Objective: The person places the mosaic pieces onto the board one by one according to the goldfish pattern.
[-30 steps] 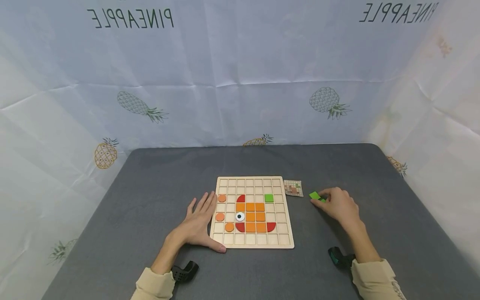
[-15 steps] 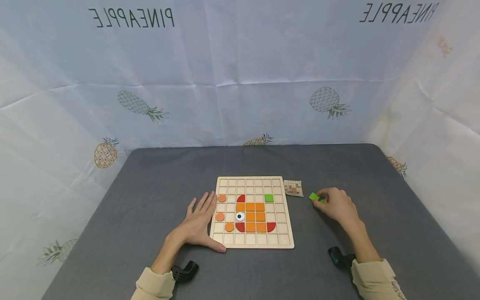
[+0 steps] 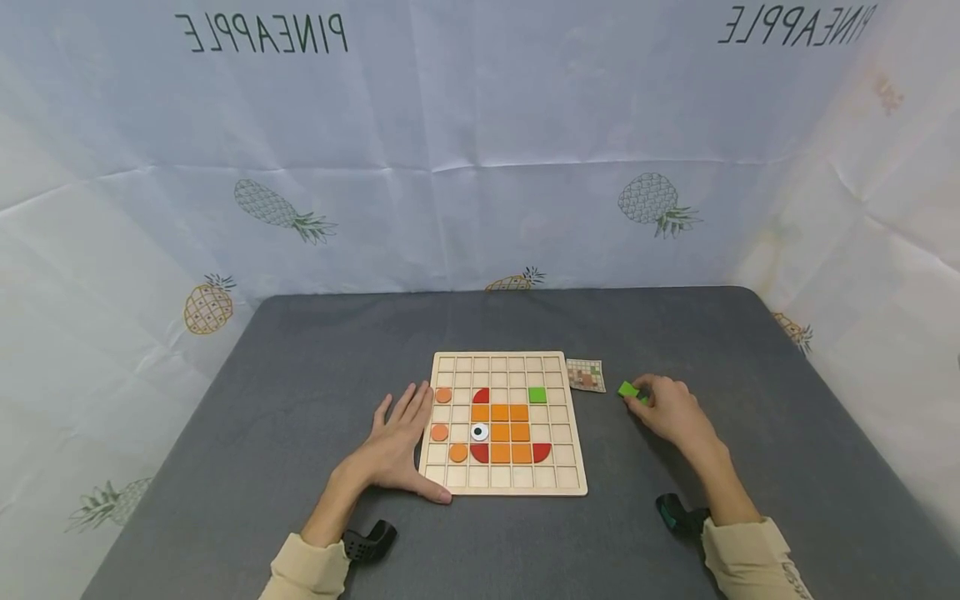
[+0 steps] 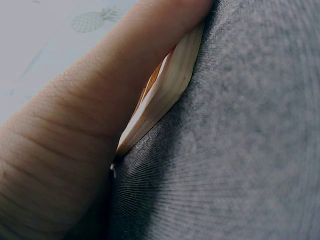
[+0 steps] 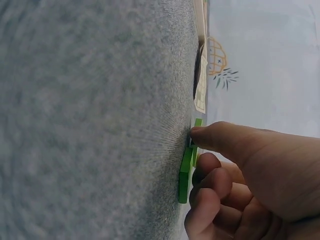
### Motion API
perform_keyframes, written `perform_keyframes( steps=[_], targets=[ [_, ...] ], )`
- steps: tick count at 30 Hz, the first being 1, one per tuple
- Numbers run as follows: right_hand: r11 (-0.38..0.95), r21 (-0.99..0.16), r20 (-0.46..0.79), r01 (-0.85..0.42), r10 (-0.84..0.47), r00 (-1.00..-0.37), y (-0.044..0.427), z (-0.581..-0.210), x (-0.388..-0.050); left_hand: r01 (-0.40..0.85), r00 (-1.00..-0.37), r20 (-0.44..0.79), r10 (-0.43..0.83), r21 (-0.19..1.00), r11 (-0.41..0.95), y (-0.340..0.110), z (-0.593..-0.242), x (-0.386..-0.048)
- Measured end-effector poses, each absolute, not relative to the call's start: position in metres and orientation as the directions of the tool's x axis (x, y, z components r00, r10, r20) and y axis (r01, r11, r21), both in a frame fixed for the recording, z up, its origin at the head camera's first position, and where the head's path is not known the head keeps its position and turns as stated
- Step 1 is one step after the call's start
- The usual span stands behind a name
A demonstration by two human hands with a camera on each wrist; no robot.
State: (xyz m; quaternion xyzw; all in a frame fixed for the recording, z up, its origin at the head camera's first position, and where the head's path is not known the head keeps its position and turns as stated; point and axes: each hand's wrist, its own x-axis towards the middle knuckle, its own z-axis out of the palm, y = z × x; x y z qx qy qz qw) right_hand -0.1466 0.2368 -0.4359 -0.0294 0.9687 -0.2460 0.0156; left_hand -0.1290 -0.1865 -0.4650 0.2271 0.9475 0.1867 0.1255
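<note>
My left hand (image 3: 392, 452) rests with straight, spread fingers along the left edge of a wooden grid board (image 3: 546, 478), thumb across its near left corner. In the left wrist view the thumb lies against the board's pale side (image 4: 172, 82). To the board's right, my right hand (image 3: 678, 414) pinches at small green square tiles (image 3: 627, 389) with thumb and curled fingers. The right wrist view shows a green tile (image 5: 185, 175) beside the curled fingers and another green tile (image 5: 198, 122) by the thumb tip; which one is gripped is partly hidden.
On the board sit orange squares (image 3: 500, 432), orange discs (image 3: 439, 432), red quarter-round pieces (image 3: 542, 452), an eye disc (image 3: 479, 432) and one green square (image 3: 537, 394). A small printed card (image 3: 586, 376) touches or nearly touches its right edge. Grey cloth covers the table (image 3: 300, 333).
The right thumb and fingers shift slightly over the green tiles, which show a little differently between them. The left hand and the pieces on the board stay as they were.
</note>
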Motion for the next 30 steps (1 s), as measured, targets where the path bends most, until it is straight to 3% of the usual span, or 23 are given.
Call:
perform_keyframes(
  steps=[15, 30],
  targets=[
    [0.863, -0.501, 0.030, -0.068, -0.061, -0.998, 0.234, -0.436, -0.150, 0.392, -0.868, -0.128, 0.480, 0.418, 0.820, -0.186, -0.469, -0.129],
    [0.801, -0.561, 0.067, -0.211, -0.210, -0.975, 0.211, -0.427, -0.156, 0.391, -0.869, -0.128, 0.479, 0.416, 0.821, -0.186, -0.466, -0.129]
  ],
)
